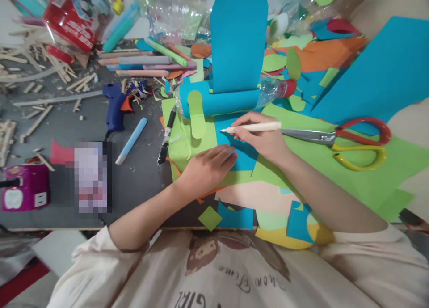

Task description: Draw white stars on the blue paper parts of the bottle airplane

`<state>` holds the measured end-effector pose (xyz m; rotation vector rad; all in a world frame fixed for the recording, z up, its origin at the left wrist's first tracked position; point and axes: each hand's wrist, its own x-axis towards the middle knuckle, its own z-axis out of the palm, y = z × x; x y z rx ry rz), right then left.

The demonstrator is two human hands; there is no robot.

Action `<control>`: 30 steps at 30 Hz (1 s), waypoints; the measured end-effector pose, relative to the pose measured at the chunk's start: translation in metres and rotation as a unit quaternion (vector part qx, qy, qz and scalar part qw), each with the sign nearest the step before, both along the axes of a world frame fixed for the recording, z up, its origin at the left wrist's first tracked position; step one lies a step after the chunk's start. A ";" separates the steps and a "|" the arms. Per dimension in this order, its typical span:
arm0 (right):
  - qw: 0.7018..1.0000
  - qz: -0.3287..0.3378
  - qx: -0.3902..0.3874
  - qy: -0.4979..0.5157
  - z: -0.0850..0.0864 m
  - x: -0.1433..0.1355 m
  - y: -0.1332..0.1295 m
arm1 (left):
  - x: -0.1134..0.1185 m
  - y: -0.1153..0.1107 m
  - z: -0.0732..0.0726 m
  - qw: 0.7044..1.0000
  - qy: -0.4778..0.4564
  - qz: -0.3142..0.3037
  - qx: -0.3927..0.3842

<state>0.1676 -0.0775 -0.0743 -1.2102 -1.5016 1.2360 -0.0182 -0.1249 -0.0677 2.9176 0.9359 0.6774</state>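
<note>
While left hand (pixel 208 166) flattens blue paper (pixel 241 156), right hand (pixel 264 140) angles pen (pixel 251 128)

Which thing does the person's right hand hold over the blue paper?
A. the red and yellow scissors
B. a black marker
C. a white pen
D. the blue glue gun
C: the right hand grips a white pen with its tip over the blue paper, while the scissors, glue gun and black marker lie untouched on the table.

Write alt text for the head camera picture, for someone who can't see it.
A person's right hand holds a white pencil over blue paper that the left hand presses flat. Scissors, a blue-wrapped bottle and paper scraps surround them.
</note>
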 end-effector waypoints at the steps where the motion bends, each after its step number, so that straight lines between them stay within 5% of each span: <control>1: 1.000 0.009 0.007 -0.012 0.000 -0.001 0.000 | 0.000 -0.001 0.000 1.000 -0.001 0.002 0.000; 30: 0.999 0.026 0.007 -0.046 0.002 0.000 -0.001 | 0.001 -0.001 0.000 0.999 -0.008 0.008 -0.032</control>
